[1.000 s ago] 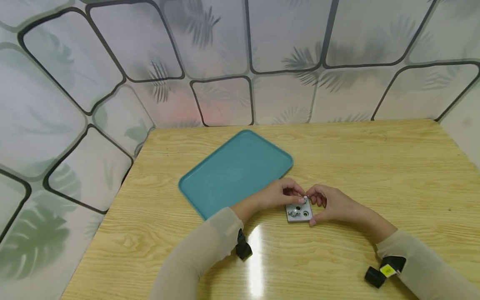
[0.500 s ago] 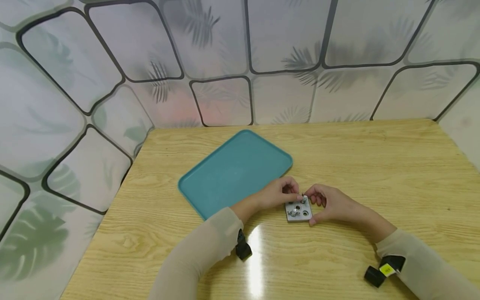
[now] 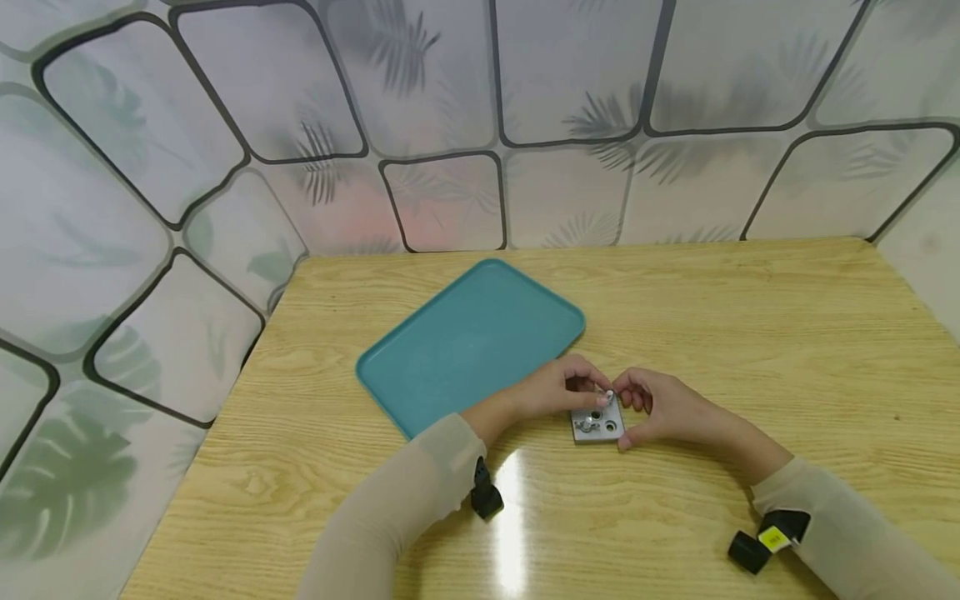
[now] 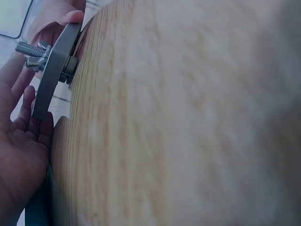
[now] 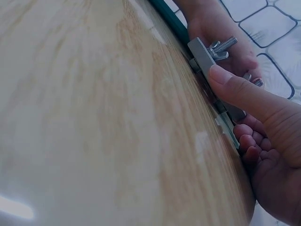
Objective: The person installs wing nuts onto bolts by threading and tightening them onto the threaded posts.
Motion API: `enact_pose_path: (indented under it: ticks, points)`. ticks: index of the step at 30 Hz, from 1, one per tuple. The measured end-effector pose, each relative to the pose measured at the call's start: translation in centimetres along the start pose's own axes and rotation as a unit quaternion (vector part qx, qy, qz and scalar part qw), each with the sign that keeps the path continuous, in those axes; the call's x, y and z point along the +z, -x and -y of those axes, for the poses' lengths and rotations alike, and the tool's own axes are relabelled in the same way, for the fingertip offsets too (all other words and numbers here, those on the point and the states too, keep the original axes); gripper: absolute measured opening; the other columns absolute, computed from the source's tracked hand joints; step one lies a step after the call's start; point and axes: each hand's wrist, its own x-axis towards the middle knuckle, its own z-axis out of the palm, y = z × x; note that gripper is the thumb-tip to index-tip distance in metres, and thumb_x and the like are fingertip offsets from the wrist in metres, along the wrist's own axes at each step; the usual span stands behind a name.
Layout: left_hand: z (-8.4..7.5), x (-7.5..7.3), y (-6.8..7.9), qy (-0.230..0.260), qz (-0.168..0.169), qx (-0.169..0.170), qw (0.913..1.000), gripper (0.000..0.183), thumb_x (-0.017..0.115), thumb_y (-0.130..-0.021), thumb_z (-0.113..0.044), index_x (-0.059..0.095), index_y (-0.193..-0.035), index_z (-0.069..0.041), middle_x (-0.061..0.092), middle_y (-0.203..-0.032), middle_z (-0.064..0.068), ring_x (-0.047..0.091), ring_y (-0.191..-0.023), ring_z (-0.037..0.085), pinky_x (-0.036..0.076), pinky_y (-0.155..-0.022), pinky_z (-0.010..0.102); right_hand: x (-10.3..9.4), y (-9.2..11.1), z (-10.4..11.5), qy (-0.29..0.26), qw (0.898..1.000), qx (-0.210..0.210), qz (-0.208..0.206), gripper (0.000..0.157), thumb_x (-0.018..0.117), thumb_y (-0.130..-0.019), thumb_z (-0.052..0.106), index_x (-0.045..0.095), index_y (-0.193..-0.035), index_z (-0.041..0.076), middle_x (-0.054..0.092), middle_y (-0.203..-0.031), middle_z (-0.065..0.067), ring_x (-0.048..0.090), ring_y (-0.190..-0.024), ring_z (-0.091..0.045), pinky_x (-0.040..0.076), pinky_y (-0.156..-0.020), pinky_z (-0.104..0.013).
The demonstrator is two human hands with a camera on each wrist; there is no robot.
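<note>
A square grey metal plate (image 3: pixel 600 437) with open holes sits in front of me, raised slightly off the table by bolt heads (image 4: pixel 70 67) beneath it. One wing nut (image 3: pixel 588 425) is on a bolt at the plate's near left. At the far right corner my left hand (image 3: pixel 566 387) pinches a second wing nut (image 3: pixel 609 397) between thumb and forefinger. My right hand (image 3: pixel 660 408) grips the plate's right side, thumb at the near corner and fingers at the far one. In the right wrist view, the right thumb partly hides the plate and the second bolt (image 5: pixel 257 82).
A teal tray (image 3: pixel 472 333) lies behind and left of the plate, with the left forearm close to its near edge. The wooden table (image 3: pixel 750 317) reaches back to a patterned wall (image 3: pixel 562 200). Black wrist cameras (image 3: pixel 487 500) hang from both sleeves.
Half a second ago the left fingers were drawn back slightly from the far wing nut; now they are on it again, and its wings stand at a different angle. The right hand keeps its place.
</note>
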Motion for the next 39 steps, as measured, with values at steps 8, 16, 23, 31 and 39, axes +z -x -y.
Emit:
enact_pose_path:
  ticks: [8,16,23,31,39]
  points:
    - [-0.25,-0.12,0.03,0.004,0.003,-0.002,1.0000,0.028,0.069,-0.087,-0.013,0.064,-0.114,-0.005,0.060,-0.101,0.002,0.052,-0.087,0.001,0.044,-0.077,0.017,0.03,-0.04,-0.10,0.000,1.000,-0.008,-0.003,0.059,0.090,-0.062,0.026,0.057,-0.106,0.004,0.050,-0.084,-0.003,0.044,-0.075,-0.010,0.040,-0.063,-0.023]
    - [-0.32,-0.19,-0.19,0.018,-0.024,-0.017,0.9994,0.016,0.069,-0.087,-0.013,0.059,-0.095,-0.003,0.057,-0.083,-0.002,0.052,-0.075,0.004,0.043,-0.068,0.016,-0.04,-0.18,-0.03,0.001,1.000,-0.013,-0.005,0.059,0.090,-0.062,0.026,0.058,-0.106,0.004,0.051,-0.084,-0.004,0.044,-0.074,-0.010,0.040,-0.062,-0.023]
    - [-0.21,-0.23,-0.17,0.023,-0.019,-0.011,0.9995,0.014,0.069,-0.088,-0.014,0.063,-0.097,-0.005,0.062,-0.089,-0.001,0.054,-0.077,0.004,0.044,-0.070,0.017,-0.13,-0.14,0.05,0.007,1.000,-0.010,-0.003,0.059,0.089,-0.062,0.028,0.057,-0.107,0.005,0.051,-0.085,-0.003,0.044,-0.074,-0.010,0.040,-0.062,-0.022]
    - [-0.30,-0.20,0.09,-0.012,0.005,-0.008,0.9999,0.029,0.074,-0.084,-0.017,0.067,-0.111,-0.010,0.057,-0.104,-0.002,0.052,-0.091,0.002,0.045,-0.080,0.017,0.05,-0.01,-0.26,0.005,1.000,-0.012,-0.005,0.058,0.090,-0.062,0.027,0.057,-0.105,0.005,0.050,-0.084,-0.003,0.044,-0.073,-0.011,0.040,-0.061,-0.024]
    - [-0.27,-0.15,0.11,-0.007,0.005,-0.004,1.0000,0.027,0.071,-0.086,-0.013,0.066,-0.111,-0.007,0.058,-0.104,0.001,0.053,-0.090,0.002,0.045,-0.081,0.017,0.11,-0.04,-0.40,0.007,1.000,-0.006,-0.005,0.058,0.089,-0.062,0.027,0.057,-0.106,0.006,0.050,-0.084,-0.002,0.044,-0.073,-0.010,0.040,-0.061,-0.024]
